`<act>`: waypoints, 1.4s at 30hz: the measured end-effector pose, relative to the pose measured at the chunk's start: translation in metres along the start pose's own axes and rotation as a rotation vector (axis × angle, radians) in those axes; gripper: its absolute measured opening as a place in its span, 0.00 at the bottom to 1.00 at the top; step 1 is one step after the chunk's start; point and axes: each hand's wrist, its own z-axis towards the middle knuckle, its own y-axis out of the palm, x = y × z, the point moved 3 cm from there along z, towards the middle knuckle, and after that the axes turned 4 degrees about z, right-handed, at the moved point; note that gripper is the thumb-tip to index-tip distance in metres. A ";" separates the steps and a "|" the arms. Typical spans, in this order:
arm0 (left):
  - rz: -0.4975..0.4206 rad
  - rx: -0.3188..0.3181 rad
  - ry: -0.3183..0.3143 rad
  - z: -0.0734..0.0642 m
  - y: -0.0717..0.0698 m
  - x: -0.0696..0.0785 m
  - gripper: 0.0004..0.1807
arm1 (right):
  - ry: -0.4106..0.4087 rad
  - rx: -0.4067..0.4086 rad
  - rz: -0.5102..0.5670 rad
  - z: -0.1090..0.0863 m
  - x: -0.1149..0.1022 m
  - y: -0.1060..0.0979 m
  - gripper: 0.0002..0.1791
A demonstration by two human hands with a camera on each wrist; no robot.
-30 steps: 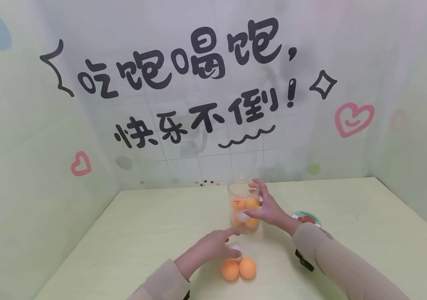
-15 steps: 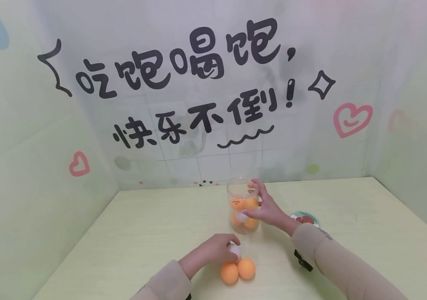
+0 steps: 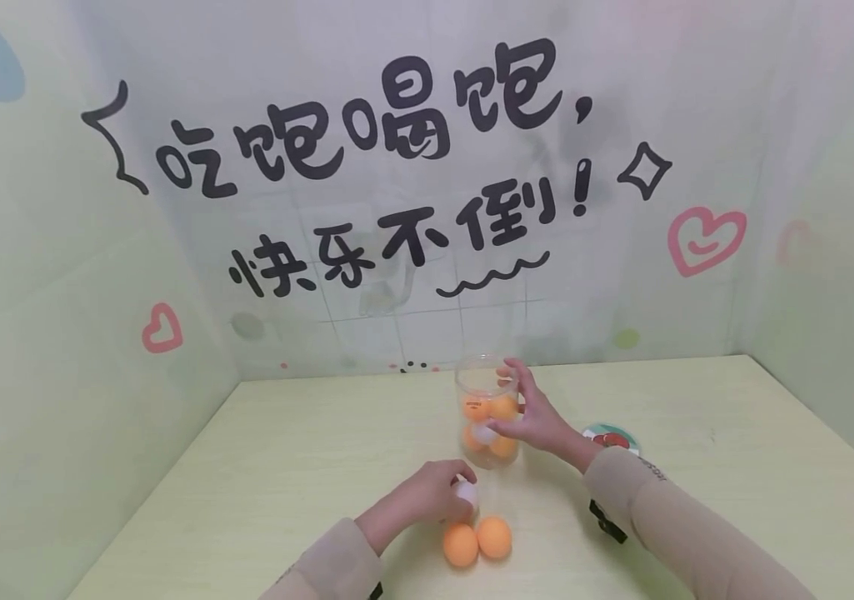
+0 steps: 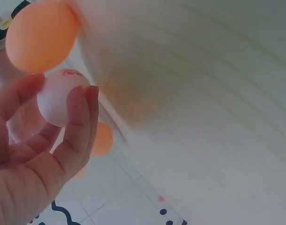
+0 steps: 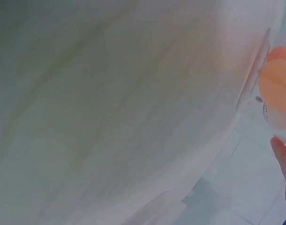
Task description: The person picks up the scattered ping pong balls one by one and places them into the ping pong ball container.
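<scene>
My left hand (image 3: 428, 492) pinches a white ping-pong ball (image 3: 466, 497) between thumb and fingers, low over the table. In the left wrist view, red print shows on that white ball (image 4: 53, 101). Two orange ping-pong balls, one on the left (image 3: 460, 546) and one on the right (image 3: 495, 537), lie side by side just nearer than the left hand. My right hand (image 3: 537, 414) grips a clear, open-topped plastic jar (image 3: 477, 385) from its right side. Inside are several orange balls and a white one. The right wrist view catches only a fingertip (image 5: 280, 149) beside the balls.
A round disc (image 3: 612, 437) with a green and red picture lies on the pale table (image 3: 307, 467), partly behind the right forearm. A printed wall sheet (image 3: 397, 333) stands behind the table's back edge, with side panels left and right.
My left hand's fingers have curled from spread over the white ball to pinching it, and the ball has shifted slightly away from the two orange ones. The right hand and jar stay still.
</scene>
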 end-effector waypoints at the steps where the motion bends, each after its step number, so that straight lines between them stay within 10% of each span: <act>1: -0.009 0.000 -0.004 0.000 -0.001 0.000 0.18 | 0.000 0.000 -0.001 0.000 0.000 0.000 0.48; 19: -0.030 0.089 -0.090 0.018 -0.026 -0.027 0.17 | 0.024 -0.006 0.003 0.002 0.003 0.000 0.49; 30: -0.064 0.173 -0.057 0.023 -0.047 -0.018 0.19 | 0.058 -0.021 0.019 -0.005 -0.025 0.000 0.47; 42: 0.020 0.304 -0.026 0.028 -0.069 -0.011 0.18 | 0.026 -0.012 0.018 -0.001 0.003 0.000 0.48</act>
